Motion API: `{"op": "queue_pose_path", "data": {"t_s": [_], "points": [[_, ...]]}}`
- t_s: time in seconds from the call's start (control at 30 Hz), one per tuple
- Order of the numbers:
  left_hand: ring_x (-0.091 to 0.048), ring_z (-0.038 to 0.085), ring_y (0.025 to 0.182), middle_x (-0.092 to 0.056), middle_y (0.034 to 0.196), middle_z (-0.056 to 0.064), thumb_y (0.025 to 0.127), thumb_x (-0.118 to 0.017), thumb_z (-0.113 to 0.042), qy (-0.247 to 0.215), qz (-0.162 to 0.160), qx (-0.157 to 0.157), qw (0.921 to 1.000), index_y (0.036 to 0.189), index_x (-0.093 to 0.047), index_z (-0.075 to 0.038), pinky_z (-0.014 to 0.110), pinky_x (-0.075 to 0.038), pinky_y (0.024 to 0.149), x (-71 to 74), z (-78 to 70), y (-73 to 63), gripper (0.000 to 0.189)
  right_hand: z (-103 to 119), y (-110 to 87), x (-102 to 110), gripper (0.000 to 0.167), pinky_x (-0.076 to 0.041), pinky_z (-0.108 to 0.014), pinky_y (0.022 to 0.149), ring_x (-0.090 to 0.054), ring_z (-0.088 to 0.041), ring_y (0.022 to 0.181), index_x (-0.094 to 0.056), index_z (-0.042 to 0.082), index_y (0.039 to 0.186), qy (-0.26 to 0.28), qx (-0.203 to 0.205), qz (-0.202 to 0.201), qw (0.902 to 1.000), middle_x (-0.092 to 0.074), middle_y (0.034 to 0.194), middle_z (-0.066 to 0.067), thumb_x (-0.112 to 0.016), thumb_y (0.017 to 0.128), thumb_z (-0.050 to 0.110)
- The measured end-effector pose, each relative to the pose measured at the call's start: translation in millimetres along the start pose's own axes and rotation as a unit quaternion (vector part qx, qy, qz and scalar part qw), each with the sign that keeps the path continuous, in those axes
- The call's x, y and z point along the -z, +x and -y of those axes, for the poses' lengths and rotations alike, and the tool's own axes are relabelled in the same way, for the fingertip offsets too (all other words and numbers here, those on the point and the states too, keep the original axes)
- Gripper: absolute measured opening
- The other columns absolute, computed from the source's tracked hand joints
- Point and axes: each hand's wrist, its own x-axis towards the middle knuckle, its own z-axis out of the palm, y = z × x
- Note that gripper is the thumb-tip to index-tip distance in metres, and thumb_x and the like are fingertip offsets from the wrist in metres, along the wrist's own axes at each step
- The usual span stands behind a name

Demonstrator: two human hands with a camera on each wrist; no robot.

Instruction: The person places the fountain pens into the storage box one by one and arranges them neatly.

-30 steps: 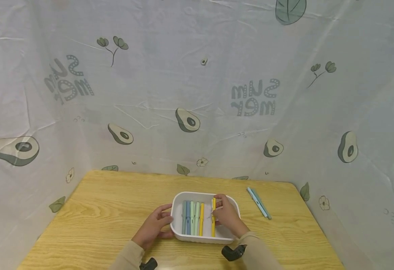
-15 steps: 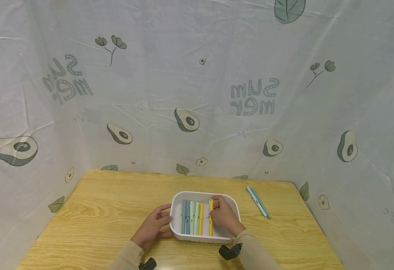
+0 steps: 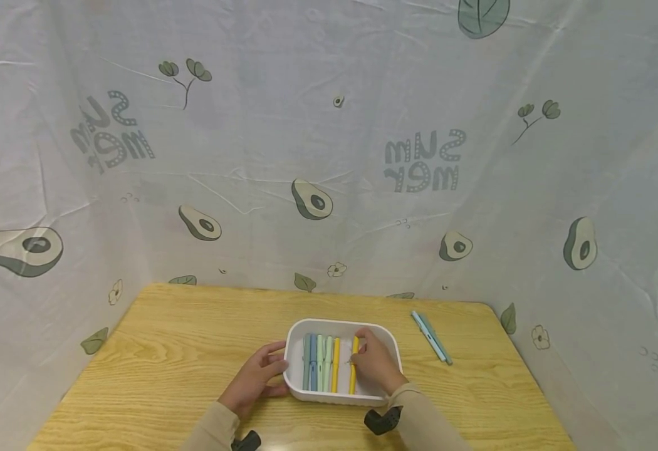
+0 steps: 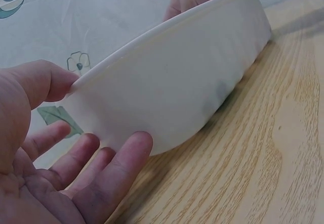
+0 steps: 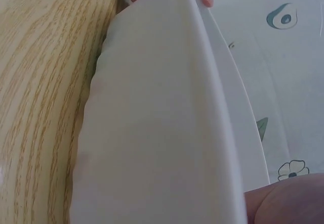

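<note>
A white rectangular bin stands on the wooden table. Inside it, a row of capped pens lies side by side: grey-green, blue, two pale green and one yellow. To their right, my right hand pinches a second yellow pen near its upper end; the pen leans slightly, with a gap to the row. My left hand touches the bin's left end with spread fingers. Both wrist views show mostly the bin's outer wall, and the right wrist view hides the held pen.
Right of the bin, a light blue pen and a grey-green pen lie together on the table. A patterned curtain hangs behind the table and along its sides.
My right hand has shifted a little left inside the bin, bringing the held yellow pen closer to the row and tilting it slightly. The left hand keeps its place on the bin.
</note>
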Motion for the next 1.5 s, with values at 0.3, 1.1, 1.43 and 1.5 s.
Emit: {"op": "queue_pose_path", "data": {"t_s": [0.3, 1.1, 1.43, 1.5], "points": [[-0.068, 0.026, 0.105, -0.054, 0.140, 0.027, 0.103, -0.063, -0.018, -0.004, -0.004, 0.001, 1.0000, 0.155, -0.038, -0.002, 0.045, -0.065, 0.083, 1.2, 1.3, -0.6, 0.060, 1, 0.6, -6, 0.050, -0.052, -0.028, 0.059, -0.060, -0.019, 0.073, -0.047, -0.007, 0.136, -0.001, -0.023, -0.002, 0.9997, -0.061, 0.091, -0.011, -0.070, 0.093, 0.003], [-0.068, 0.027, 0.107, -0.053, 0.142, 0.029, 0.104, -0.063, -0.018, 0.002, 0.000, 0.002, 1.0000, 0.156, -0.037, -0.001, 0.046, -0.065, 0.083, -0.4, -1.2, -0.2, 0.060, 0, 3.4, -14, 0.040, -0.058, -0.029, 0.057, -0.064, -0.018, 0.066, -0.055, -0.004, 0.130, 0.059, -0.009, 0.037, 0.9975, -0.062, 0.090, -0.010, -0.068, 0.094, 0.003], [-0.068, 0.027, 0.106, -0.052, 0.141, 0.029, 0.104, -0.062, -0.016, -0.014, 0.003, 0.002, 0.9999, 0.155, -0.038, -0.001, 0.048, -0.065, 0.083, -0.8, -0.6, -0.2, 0.059, 2, 6.9, -17, 0.033, -0.059, -0.027, 0.054, -0.064, -0.017, 0.066, -0.053, -0.004, 0.124, 0.073, -0.033, 0.055, 0.9953, -0.063, 0.087, -0.011, -0.066, 0.095, 0.003], [-0.068, 0.027, 0.107, -0.052, 0.141, 0.028, 0.104, -0.062, -0.017, -0.015, 0.004, 0.004, 0.9999, 0.155, -0.038, 0.000, 0.049, -0.065, 0.083, -0.5, -0.2, -0.1, 0.059, 3, 5.1, -13, 0.035, -0.057, -0.027, 0.054, -0.064, -0.017, 0.063, -0.051, -0.006, 0.127, 0.054, -0.029, 0.066, 0.9959, -0.065, 0.083, -0.012, -0.065, 0.096, 0.006]]}}
